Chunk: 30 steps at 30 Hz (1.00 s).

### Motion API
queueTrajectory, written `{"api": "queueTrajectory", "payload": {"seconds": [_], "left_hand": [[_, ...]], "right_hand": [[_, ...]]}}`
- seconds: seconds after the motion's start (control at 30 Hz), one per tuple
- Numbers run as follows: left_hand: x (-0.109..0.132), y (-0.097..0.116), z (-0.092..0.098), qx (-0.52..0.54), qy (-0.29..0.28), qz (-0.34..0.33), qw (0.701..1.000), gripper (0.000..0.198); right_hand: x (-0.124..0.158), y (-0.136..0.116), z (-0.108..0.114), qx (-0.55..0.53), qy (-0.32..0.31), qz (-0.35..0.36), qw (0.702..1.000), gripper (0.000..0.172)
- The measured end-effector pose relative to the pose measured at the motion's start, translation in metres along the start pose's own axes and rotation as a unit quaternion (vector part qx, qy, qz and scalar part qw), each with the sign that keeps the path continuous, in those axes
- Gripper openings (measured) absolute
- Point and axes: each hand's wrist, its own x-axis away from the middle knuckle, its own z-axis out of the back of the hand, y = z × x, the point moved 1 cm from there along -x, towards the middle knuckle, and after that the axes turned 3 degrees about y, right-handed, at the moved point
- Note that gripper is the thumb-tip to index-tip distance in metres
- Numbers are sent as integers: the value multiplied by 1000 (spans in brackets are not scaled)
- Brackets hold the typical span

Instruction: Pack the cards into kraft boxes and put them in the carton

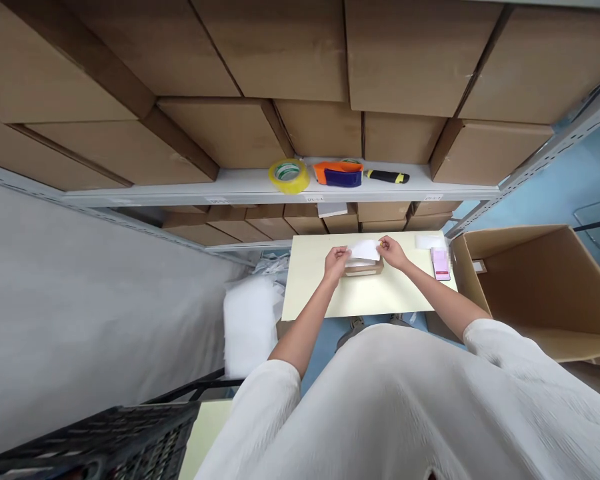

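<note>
A white sheet of paper, perhaps a label point(364, 250), is stretched between my two hands above a small brown cardboard box point(363, 271). My left hand point(337, 261) pinches its left edge, close to the box's left end. At the opposite edge, my right hand point(392, 252) grips the sheet between thumb and fingers. The box rests on a pale yellow table point(310, 287), with part of its top hidden under the paper. Whether the sheet touches the box I cannot tell.
A phone with a pink screen point(440, 264) lies on the table's right side. On the shelf point(240, 187) are clear yellow tape point(289, 175), an orange and blue tape dispenser point(339, 174) and a box cutter point(387, 177). A large open carton point(540, 287) stands at right, a black crate point(95, 440) at lower left.
</note>
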Motion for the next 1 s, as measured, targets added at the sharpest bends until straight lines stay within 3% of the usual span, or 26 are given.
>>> {"api": "queueTrajectory", "payload": {"seconds": [0.13, 0.3, 0.53, 0.7, 1.0], "left_hand": [[-1, -12, 10, -18, -1, -29, 999, 18], [-4, -18, 17, -125, 6, -77, 989, 27], [-12, -25, 16, -310, -33, -188, 931, 32], [-15, -24, 17, -405, -65, -190, 892, 27], [-17, -20, 16, -461, -94, -183, 863, 25]], "right_hand": [[6, 0, -16, 22, 18, -26, 999, 22], [9, 1, -24, 68, 55, -54, 995, 28], [5, 11, -33, 143, 84, -55, 985, 39], [2, 21, -42, 168, 89, -23, 982, 32], [1, 33, -49, 228, 80, -14, 970, 29]]}}
